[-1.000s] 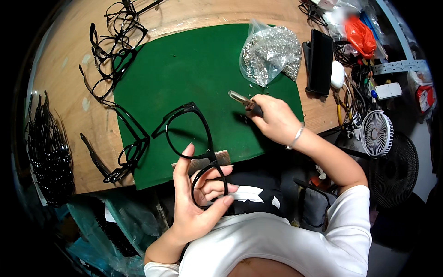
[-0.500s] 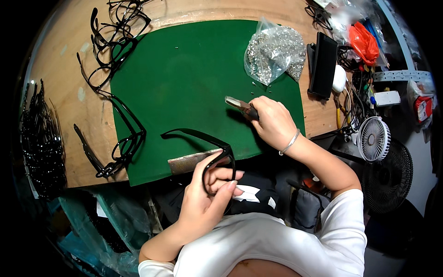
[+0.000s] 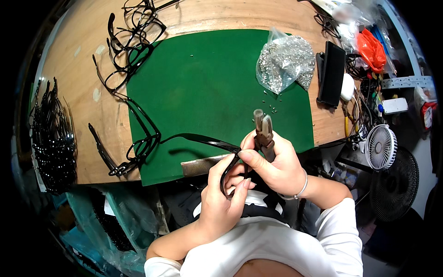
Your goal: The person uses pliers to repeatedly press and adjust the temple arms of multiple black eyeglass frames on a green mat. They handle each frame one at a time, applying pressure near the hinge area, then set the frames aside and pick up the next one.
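Observation:
My left hand point(image 3: 219, 203) is closed around the rim of a black eyeglass frame point(image 3: 207, 140), near the mat's front edge. One temple of the frame stretches out to the left, over the mat. Pliers point(image 3: 264, 136) stand jaws-up in my closed right hand point(image 3: 281, 173), their handles mostly hidden by the fingers. The thumb and forefinger of that hand meet at the corner where temple and rim join; whether they pinch a small part there cannot be made out. Under the temple, a textured metal strip point(image 3: 203, 166) lies along the edge of the green mat point(image 3: 198, 87).
A clear bag of tiny metal parts point(image 3: 284, 62) lies at the mat's far right, with several loose pieces point(image 3: 272, 110) below it. Black eyeglass frames point(image 3: 138, 55) line the left side, beside a bundle of black temples point(image 3: 53, 143). A phone point(image 3: 331, 74) and small fan point(image 3: 381, 147) are right.
My right hand, still holding the pliers, has come down and left to the frame's corner. The pliers' jaws now point upward. More loose pieces lie below the bag. The view has shifted slightly.

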### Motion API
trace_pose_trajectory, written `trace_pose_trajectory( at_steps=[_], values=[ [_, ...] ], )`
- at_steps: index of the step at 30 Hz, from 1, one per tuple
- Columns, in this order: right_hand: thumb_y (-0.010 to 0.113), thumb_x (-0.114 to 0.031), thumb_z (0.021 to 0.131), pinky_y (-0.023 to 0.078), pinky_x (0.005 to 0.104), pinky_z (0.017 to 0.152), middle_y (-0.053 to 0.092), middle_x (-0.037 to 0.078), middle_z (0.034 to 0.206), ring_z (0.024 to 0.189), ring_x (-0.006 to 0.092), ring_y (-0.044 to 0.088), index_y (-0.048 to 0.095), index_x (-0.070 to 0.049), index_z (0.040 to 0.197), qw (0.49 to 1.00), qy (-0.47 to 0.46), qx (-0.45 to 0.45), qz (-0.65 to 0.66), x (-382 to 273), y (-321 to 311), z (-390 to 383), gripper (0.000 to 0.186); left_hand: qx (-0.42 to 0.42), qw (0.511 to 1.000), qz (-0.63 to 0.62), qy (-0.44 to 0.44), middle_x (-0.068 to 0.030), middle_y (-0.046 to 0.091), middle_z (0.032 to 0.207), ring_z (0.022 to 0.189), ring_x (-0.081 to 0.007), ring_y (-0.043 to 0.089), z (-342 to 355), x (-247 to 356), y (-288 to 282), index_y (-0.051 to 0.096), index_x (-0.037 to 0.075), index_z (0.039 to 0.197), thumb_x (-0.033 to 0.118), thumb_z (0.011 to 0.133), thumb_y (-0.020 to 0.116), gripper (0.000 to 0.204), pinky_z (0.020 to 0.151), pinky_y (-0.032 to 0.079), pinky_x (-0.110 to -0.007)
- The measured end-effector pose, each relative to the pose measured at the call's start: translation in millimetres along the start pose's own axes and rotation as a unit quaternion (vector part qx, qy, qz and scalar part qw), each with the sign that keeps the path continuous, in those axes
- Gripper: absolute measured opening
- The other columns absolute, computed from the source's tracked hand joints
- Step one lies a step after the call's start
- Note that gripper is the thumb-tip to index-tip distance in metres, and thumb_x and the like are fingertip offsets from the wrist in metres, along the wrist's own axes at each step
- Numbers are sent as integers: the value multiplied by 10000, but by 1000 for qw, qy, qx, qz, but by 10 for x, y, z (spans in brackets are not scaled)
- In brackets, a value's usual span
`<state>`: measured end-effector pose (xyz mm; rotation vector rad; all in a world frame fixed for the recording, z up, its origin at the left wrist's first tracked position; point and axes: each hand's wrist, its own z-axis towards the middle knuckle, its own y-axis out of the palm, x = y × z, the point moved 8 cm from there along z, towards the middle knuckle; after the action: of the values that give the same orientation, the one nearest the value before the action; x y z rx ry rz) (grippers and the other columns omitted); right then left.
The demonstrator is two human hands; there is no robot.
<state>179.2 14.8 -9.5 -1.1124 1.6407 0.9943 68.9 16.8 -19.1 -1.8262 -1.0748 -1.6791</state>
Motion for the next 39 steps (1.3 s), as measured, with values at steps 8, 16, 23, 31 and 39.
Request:
trace_pose_trajectory(
  at_steps=[8, 16, 23, 31, 39],
  values=[
    [592, -202, 824, 396, 195, 538, 523, 7, 691, 582, 64, 484, 488, -42, 830, 957, 224, -113, 147, 137, 126, -12, 191, -64, 973, -170, -139, -193, 539, 994, 728, -172, 597, 0, 24, -48, 280, 5, 1222, -112, 783, 478, 495, 684, 515, -274],
    [591, -186, 815, 420, 237, 635, 531, 16, 739, 708, 74, 498, 517, -25, 873, 973, 143, -178, -44, 10, 28, -63, 186, -105, 949, -228, -190, -157, 539, 1015, 732, -143, 585, -119, 116, -131, 280, 21, 1239, -60, 812, 481, 479, 662, 475, -237],
    [503, -311, 862, 444, 323, 656, 567, 126, 760, 705, 247, 567, 506, 6, 915, 868, 177, -365, -287, -23, 52, -287, 321, -144, 946, -221, -190, -167, 555, 1005, 720, -161, 590, -156, 120, -143, 362, -20, 1207, -83, 810, 459, 414, 653, 487, -261],
    [475, -324, 856, 439, 392, 606, 554, 202, 653, 650, 337, 570, 498, 72, 906, 856, 102, -371, -344, -87, 120, -188, 400, -135, 953, -180, -203, -164, 558, 997, 706, -152, 591, -181, 82, -143, 355, -25, 1200, -84, 812, 458, 406, 645, 476, -250],
    [503, -326, 847, 433, 350, 567, 549, 177, 626, 606, 278, 570, 510, 51, 880, 887, 97, -337, -301, -103, 25, -141, 379, -112, 952, -211, -192, -154, 555, 1009, 722, -153, 592, -201, 120, -170, 348, 2, 1223, -85, 814, 455, 432, 656, 466, -245]
  ],
)
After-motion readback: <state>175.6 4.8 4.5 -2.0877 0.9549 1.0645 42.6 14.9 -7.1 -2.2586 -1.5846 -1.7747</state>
